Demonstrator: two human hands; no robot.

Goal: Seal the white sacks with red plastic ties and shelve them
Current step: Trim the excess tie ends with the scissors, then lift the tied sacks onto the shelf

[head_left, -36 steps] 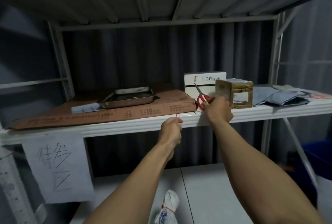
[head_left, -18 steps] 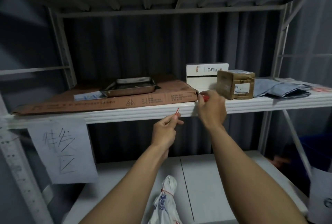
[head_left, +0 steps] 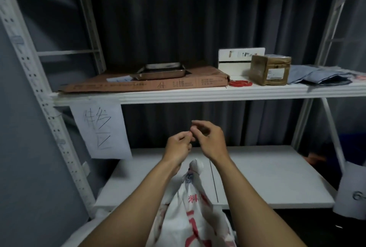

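White sack (head_left: 190,217) is seen low in the view, its neck gathered and bound by a thin red tie (head_left: 195,172), so the sealing of this one is judged done. Shelving is left, and no other sacks are shown.

Just above the sack's neck both hands are raised. A short red tie piece (head_left: 190,132) is pinched in the fingers (head_left: 184,137) of the left hand (head_left: 177,147). The right hand (head_left: 211,140) is held against it with fingers curled; whether the piece is grasped by them too cannot be told, as the spot is small and blurred.

Behind the sack a lower shelf (head_left: 267,177) lies bare and wide. Its front edge would have to be cleared by lifting the sack over it.

Above the sack an upper shelf (head_left: 178,94) is loaded with a flat carton (head_left: 138,84), a steel tray (head_left: 161,71), red scissors (head_left: 240,83) and a brown box (head_left: 270,69). Headroom is limited by its front edge. Right of the sack the opening is narrowed by a slanted brace (head_left: 332,134); left of it a paper sign (head_left: 101,128) hangs down.
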